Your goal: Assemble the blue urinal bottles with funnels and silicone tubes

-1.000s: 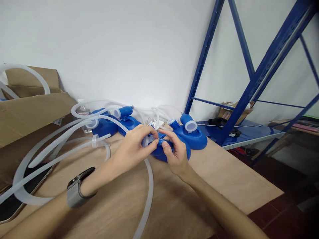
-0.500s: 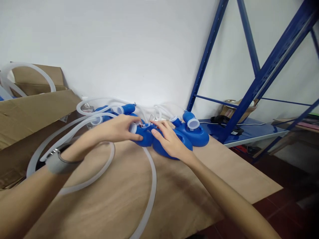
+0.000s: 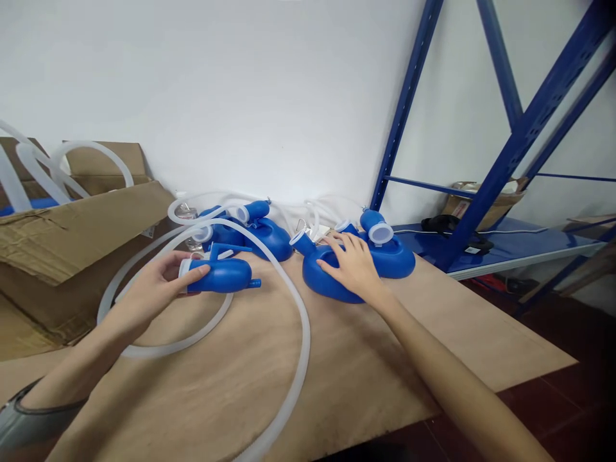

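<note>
My left hand point(image 3: 173, 274) grips the white-rimmed end of a blue capsule-shaped receiver point(image 3: 226, 276), thumb and forefinger on its near end. The receiver is raised and tilted sideways, with a thin spout at its far right end. My right hand point(image 3: 353, 266) is on a blue plastic urinal bottle point(image 3: 320, 279), its thumb on the near side and its fingers over the top. The bottle stands on the table with its open neck point(image 3: 302, 242) pointing up and left. Its handle is partly hidden under my fingers.
More blue bottles point(image 3: 272, 240) lie behind, one point(image 3: 397, 260) at the right. A long clear tube point(image 3: 302, 359) loops across the wooden table point(image 3: 375, 385). An open cardboard box point(image 3: 86, 237) with coiled tubes stands left. A blue metal shelf point(image 3: 505, 237) rises at the right.
My left hand has moved left with the blue receiver, away from the bottle. My right hand has stayed on the bottle. The view has shifted slightly.
</note>
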Demonstrator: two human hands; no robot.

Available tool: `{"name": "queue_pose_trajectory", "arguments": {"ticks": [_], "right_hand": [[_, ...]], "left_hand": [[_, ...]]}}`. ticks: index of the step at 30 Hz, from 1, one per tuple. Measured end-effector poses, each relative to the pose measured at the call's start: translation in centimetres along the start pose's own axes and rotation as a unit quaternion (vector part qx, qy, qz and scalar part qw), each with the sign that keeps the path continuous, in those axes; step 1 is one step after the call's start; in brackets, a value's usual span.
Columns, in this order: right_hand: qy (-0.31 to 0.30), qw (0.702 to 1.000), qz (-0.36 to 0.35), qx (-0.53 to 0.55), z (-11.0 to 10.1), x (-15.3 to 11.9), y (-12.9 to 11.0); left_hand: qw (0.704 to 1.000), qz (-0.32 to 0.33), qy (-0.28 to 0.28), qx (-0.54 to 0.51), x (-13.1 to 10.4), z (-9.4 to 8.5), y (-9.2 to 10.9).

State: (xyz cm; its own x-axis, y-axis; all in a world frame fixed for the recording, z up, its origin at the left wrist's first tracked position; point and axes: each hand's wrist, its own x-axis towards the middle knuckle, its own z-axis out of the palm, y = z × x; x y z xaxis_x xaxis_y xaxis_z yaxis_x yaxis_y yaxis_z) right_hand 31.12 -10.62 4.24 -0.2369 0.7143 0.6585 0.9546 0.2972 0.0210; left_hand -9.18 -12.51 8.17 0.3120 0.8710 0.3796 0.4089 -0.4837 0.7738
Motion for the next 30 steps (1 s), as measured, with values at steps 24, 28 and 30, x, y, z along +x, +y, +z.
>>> {"name": "queue_pose_trajectory", "arguments": {"ticks": [24,28,30], "right_hand": [[0.089,0.954,-0.222,0.178,0.7,-2.3,-2.4],[-0.029,0.914,-0.149,0.377,1.1,-3.8,-6.5],[-0.101,0.867,-0.097,0.478,1.2,-4.4,-7.6]], "left_hand": [[0.994,-0.102,0.045,-0.016,-2.8,9.5,-2.2],[0.992,-0.07,0.078,-0.071,-3.5,10.4,-0.6],[0.99,-0.06,0.086,-0.091,-3.6,11.0,0.0]]}}
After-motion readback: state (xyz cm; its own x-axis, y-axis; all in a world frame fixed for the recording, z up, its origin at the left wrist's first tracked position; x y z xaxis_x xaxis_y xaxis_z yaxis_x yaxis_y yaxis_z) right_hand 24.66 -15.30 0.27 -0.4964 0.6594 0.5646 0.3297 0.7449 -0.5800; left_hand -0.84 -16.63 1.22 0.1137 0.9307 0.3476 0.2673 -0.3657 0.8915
